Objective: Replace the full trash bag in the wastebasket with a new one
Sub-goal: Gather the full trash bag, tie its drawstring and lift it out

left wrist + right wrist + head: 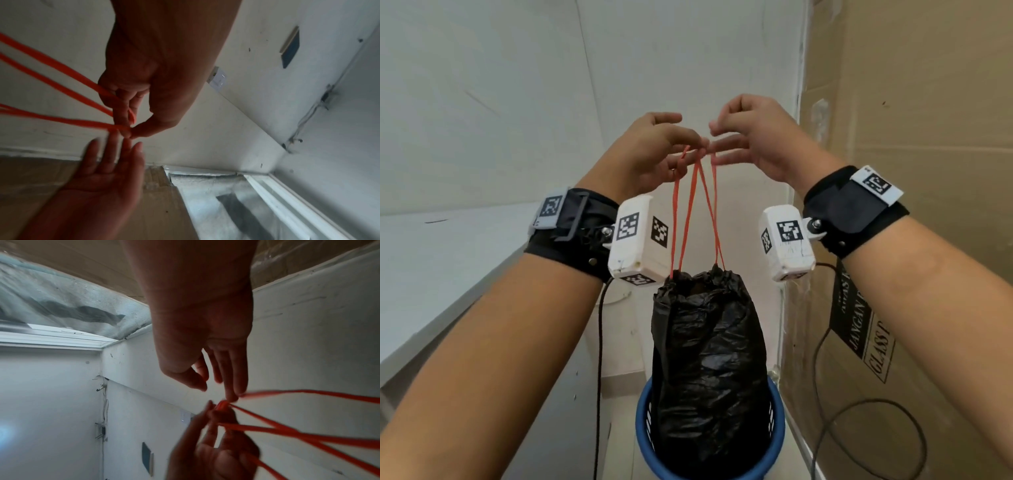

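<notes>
Black crinkled plastic, glossy: the full trash bag [709, 349] stands tall in the round blue wastebasket [643, 431], mouth cinched. Thin flat orange drawstrings [690, 212] run taut up to your hands. Your left hand [650, 154] has fingers curled, pinching the loops; your right hand [763, 144] has fingers mostly straight and together, tips touching one strand. Head view alone shows bag, basket, and the cardboard box [928, 171]. Left wrist view shows your right palm [107, 183] flat.

Head view bright and even — wrist views dimmer, edges warped, fingers [115, 146] motion-blurred.
</notes>
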